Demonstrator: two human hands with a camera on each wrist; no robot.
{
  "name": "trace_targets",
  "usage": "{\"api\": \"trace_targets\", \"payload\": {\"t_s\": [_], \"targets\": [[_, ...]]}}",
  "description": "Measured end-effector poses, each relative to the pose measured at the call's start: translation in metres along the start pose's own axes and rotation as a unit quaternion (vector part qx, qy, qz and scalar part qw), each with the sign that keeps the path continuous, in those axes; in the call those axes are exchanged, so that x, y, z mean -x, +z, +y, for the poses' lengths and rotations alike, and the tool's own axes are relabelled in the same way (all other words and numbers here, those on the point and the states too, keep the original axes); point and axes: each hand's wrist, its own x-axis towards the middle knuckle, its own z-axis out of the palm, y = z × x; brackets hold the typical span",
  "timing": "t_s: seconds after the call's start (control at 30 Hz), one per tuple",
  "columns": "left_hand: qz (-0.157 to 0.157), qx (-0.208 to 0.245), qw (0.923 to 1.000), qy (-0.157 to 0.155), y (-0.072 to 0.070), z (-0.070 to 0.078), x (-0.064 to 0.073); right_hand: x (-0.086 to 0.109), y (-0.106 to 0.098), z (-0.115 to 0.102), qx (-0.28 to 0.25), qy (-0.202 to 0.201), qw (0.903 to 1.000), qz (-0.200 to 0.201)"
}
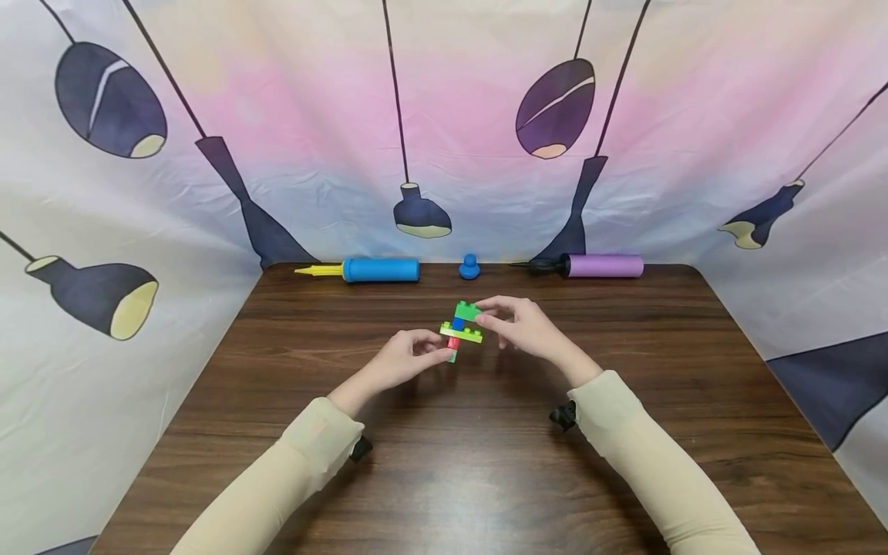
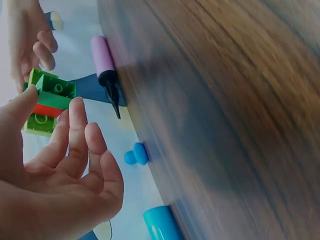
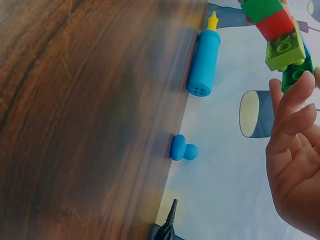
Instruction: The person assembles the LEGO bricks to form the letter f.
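Above the middle of the table, both hands hold one stack of toy building bricks. A green brick tops it, over a blue brick. Below them come a long lime brick, a red brick and a bottom green brick. My left hand pinches the bottom green brick between thumb and fingertips, its other fingers loosely bent. With thumb and fingers, my right hand pinches the right end of the top green brick. Fingers partly hide the stack in both wrist views.
Along the table's back edge lie a blue hand pump with a yellow nozzle, a small blue knob-shaped object and a purple hand pump with a black nozzle. A lamp-patterned cloth hangs behind the wooden table.
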Motion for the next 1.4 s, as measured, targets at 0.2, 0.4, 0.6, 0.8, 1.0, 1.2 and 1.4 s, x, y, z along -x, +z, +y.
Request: {"api": "trace_targets", "payload": {"t_s": [0.2,0.4,0.6,0.8,1.0,1.2,1.4], "targets": [[-0.029,0.029,0.9991,-0.003,0.004,0.007,0.004,0.003,-0.004,0.002,0.011,0.020,0.9995,0.022],[-0.036,0.032,0.9983,0.032,0.010,0.010,0.006,0.007,-0.008,0.005,0.013,0.032,0.9988,0.036],[0.012,0.051,0.9964,0.067,0.022,0.009,0.004,0.011,-0.010,0.006,-0.003,0.047,0.9983,0.035],[0.056,0.060,0.9930,0.085,0.033,0.007,0.002,0.013,-0.009,0.009,-0.015,0.066,0.9968,0.043],[0.077,0.066,0.9900,0.098,0.035,0.018,0.006,0.014,-0.010,0.011,-0.022,0.072,0.9960,0.049],[0.084,0.049,0.9905,0.097,0.036,0.013,0.002,0.014,-0.010,0.017,-0.051,0.056,0.9958,0.052],[0.086,0.025,0.9920,0.090,0.037,0.006,-0.004,0.011,-0.011,0.023,-0.045,0.057,0.9966,0.039]]}}
